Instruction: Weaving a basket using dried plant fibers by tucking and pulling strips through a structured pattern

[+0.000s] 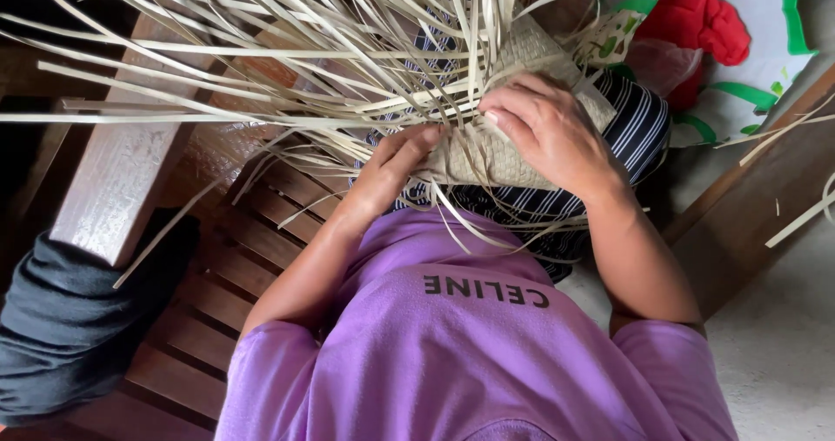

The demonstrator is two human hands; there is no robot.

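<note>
Clearly, in the head view, a person in a purple shirt [470, 354] is sitting on a slatted wooden bench [217, 310] and is weaving a pale woven mat piece [522, 102] that is resting on the lap, over a dark striped cloth [626, 136]. The right hand [544, 132] is lying on top of the woven part, its fingers curled and pressing down on the weave, so it is closed lightly on the mat and not spread wide. The left hand [391, 167] is touching the near edge of the same piece, with the fingers narrow and pinching among the loose strips [287, 58], which are fanning out up and to the left, well beyond the bench. I cannot tell which single strip the left fingers are holding.

To do this step well, I think the right hand should be keeping the finished weave flat and tight while the left hand is pulling one strip only, without twisting it.

A dark grey cloth [70, 328] is lying at the left, and a bag with red and green colours [722, 50] is lying at the upper right.
</note>
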